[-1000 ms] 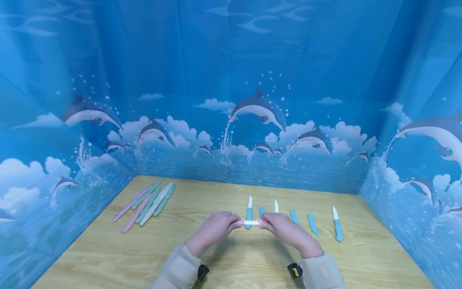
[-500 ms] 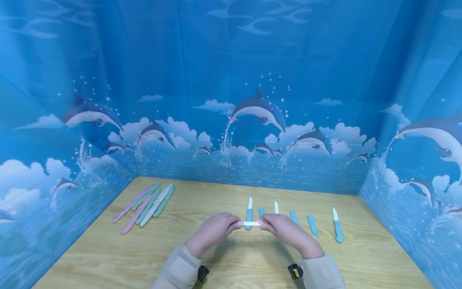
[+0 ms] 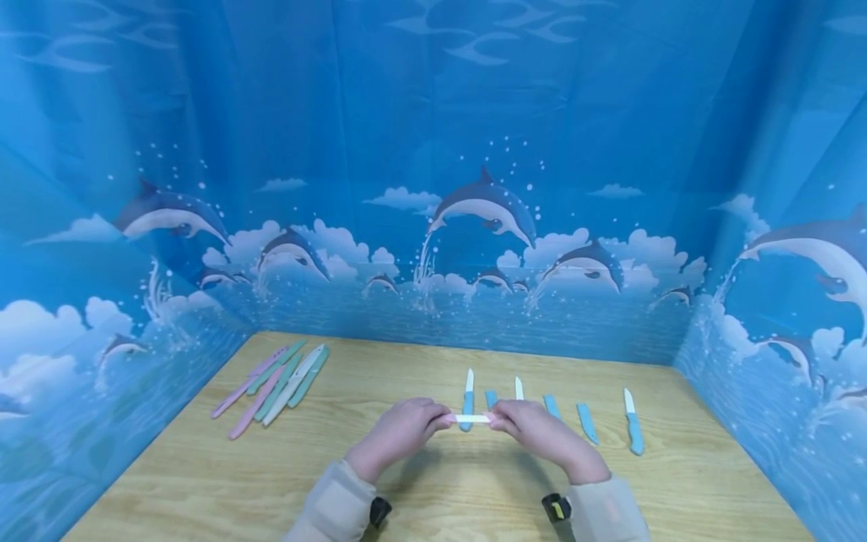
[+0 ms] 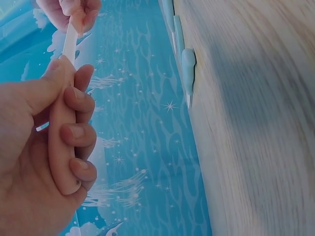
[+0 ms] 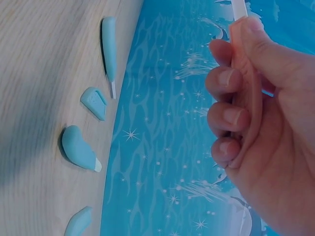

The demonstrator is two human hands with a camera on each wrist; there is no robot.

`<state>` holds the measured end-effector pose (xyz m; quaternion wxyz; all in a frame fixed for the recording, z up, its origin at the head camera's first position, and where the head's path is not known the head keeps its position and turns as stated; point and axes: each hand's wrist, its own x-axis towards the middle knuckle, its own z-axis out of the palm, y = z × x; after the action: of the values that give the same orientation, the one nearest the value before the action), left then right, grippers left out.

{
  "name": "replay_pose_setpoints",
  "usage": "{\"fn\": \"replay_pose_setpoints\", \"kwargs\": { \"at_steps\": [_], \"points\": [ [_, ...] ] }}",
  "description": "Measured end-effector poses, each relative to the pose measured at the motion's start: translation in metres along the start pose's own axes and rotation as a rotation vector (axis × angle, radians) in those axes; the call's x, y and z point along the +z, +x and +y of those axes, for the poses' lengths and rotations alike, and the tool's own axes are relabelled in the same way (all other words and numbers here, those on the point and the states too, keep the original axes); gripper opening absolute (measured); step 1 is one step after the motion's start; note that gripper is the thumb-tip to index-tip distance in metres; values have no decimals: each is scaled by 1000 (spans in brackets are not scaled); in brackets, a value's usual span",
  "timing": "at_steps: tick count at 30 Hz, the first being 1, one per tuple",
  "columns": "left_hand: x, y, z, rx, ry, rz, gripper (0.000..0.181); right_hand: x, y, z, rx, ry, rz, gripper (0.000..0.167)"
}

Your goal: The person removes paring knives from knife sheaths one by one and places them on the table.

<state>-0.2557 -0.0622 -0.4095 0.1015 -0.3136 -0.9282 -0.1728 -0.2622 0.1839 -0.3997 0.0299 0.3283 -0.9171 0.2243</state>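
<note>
A knife with a white blade (image 3: 472, 418) is held level above the table between both hands. My left hand (image 3: 404, 433) curls its fingers round the pink handle (image 4: 62, 142), seen in the left wrist view. In the right wrist view, my right hand (image 5: 275, 98) grips a pink sheath (image 5: 247, 83) at the other end, with a short length of white blade (image 5: 239, 9) showing beyond it. Behind the hands a blue-handled knife (image 3: 468, 399) lies on the table, and the blade of another (image 3: 518, 388) shows past my right hand.
Several pink and green knives and sheaths (image 3: 278, 388) lie in a pile at the left of the wooden table (image 3: 203, 482). To the right are blue sheaths (image 3: 587, 422) and a blue-handled knife (image 3: 634, 425). A blue dolphin-print curtain (image 3: 379, 150) surrounds the table's back and sides.
Slightly more white blade shows between the hands, as my right hand has shifted a little to the right. The objects on the table have stayed in place.
</note>
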Motion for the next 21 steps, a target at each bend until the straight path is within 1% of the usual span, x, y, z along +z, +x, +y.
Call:
{"fn": "replay_pose_setpoints", "kwargs": {
  "at_steps": [4,7,9,11,13,16,18,21],
  "points": [
    [0,-1,-3,4,-5,-6,26,-1,-1,1,0,-9,1,11],
    [-2,-3,-9,0,0,30,25,-5,-6,7,43,-51,28,17],
    [-4,-6,-16,-29,-5,55,24,-10,-10,13,103,-63,48,22],
    [-6,-7,-22,-76,-11,75,24,-15,-13,18,167,-63,71,26],
    [-8,-7,-27,-119,-36,70,27,-19,-15,21,221,-33,71,29],
    [-7,-4,-30,-161,-47,50,32,-21,-14,21,275,-10,58,32],
    [-7,-2,-31,-180,-67,55,33,-19,-11,18,301,-1,57,36],
    [-6,0,-32,-235,-100,72,28,-14,-4,13,329,24,61,40]
  ]
}}
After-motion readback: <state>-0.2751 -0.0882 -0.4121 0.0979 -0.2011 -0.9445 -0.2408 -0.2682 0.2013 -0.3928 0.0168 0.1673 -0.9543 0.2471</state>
